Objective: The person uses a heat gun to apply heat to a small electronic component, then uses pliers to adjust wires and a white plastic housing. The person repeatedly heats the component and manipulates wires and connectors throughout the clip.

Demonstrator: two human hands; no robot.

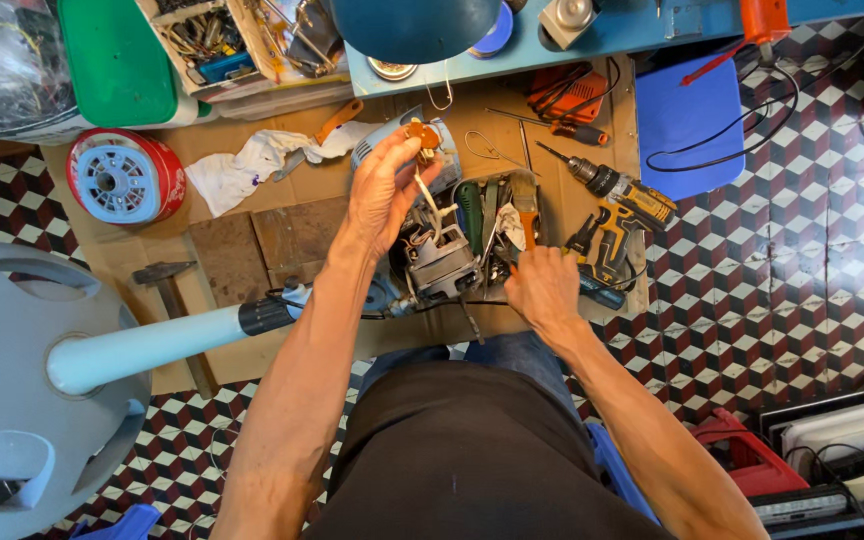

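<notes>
**Both hands at the fan motor**

Clearly, the left hand (384,190) pinches a small orange part (420,134) at its fingertips, just above the bare fan motor (440,265) lying on cardboard (282,235). The right hand (542,288) closes around a paintbrush handle (526,215) beside the motor, its fingers curled shut. Past the right fingers lies a yellow cordless drill (620,200) (bit pointing away); a white rag (247,170) and tape roll (124,178) sit left of the left fingers, with a hammer (164,280) nearer.
</notes>
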